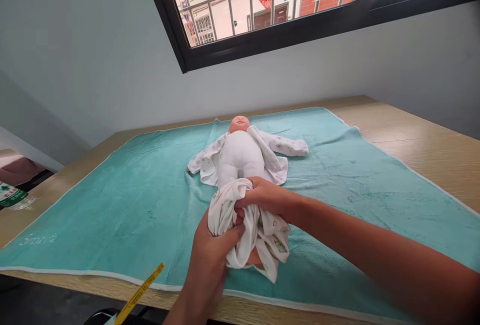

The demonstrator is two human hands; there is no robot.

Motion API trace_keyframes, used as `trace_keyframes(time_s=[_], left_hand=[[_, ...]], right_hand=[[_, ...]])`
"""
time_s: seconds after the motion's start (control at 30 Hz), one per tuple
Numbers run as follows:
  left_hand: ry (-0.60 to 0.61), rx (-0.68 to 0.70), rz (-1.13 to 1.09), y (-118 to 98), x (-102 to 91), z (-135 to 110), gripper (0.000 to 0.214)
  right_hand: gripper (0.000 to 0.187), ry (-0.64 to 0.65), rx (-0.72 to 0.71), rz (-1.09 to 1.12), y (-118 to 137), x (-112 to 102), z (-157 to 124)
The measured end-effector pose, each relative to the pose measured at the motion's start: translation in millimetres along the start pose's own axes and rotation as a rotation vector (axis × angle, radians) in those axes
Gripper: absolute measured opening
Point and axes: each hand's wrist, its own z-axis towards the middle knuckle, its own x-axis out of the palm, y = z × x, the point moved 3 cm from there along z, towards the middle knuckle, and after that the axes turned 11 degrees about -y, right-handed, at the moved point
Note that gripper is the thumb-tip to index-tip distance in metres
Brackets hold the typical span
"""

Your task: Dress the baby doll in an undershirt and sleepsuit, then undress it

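A baby doll (242,152) lies on its back on a teal blanket (142,200), its head toward the wall. Its body is white, and an open white printed jacket (283,145) covers both arms. At its legs, my left hand (213,242) grips bunched white baby pants (245,225) with small green prints, thumb on top. My right hand (262,197) pinches the same cloth from the upper right. The pants are gathered around the doll's lower legs, and a bit of orange-pink foot shows below the cloth. Most of the legs are hidden.
The blanket spreads over a wooden table (405,130) whose front edge runs close to me. At the far left stands part of a plastic bottle (15,196). A yellow printed strip (138,292) sticks up near the front edge. Behind are a wall and a barred window (270,5).
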Motion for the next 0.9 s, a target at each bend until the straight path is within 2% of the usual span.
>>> trace_keyframes(time_s=[0.1, 0.2, 0.33, 0.47, 0.57, 0.63, 0.77, 0.9], left_hand=[[-0.052, -0.012, -0.033, 1.6, 3.8, -8.1, 0.067], [-0.13, 0.001, 0.053, 3.2, -3.4, -10.1, 0.061], [-0.277, 0.148, 0.327, -1.3, -22.5, -11.7, 0.038], [-0.325, 0.227, 0.752, -5.2, -34.1, -17.8, 0.02], [-0.362, 0.218, 0.957, -4.8, -38.4, -23.8, 0.02], [-0.339, 0.207, 0.942, -3.7, -39.1, -27.1, 0.021], [-0.254, 0.185, 0.755, -1.1, -40.4, -32.8, 0.022], [-0.274, 0.202, 0.868, 1.9, -46.1, -36.1, 0.023]], right_hand=[[0.018, 0.057, -0.013, -0.069, 0.4, 2.4, -1.7], [0.019, 0.074, -0.037, -0.126, 1.5, 2.5, -2.9], [0.02, 0.083, -0.076, -0.286, 1.8, 3.1, -4.2], [0.019, 0.039, -0.277, -0.607, 5.1, 10.0, -9.6], [0.021, -0.041, -0.395, -0.831, 6.6, 17.7, -14.9], [0.016, -0.01, -0.442, -0.942, 5.8, 23.4, -17.9], [0.008, 0.079, -0.564, -1.132, 4.0, 29.2, -22.5], [0.005, 0.132, -0.559, -1.31, 0.5, 28.3, -24.0]])
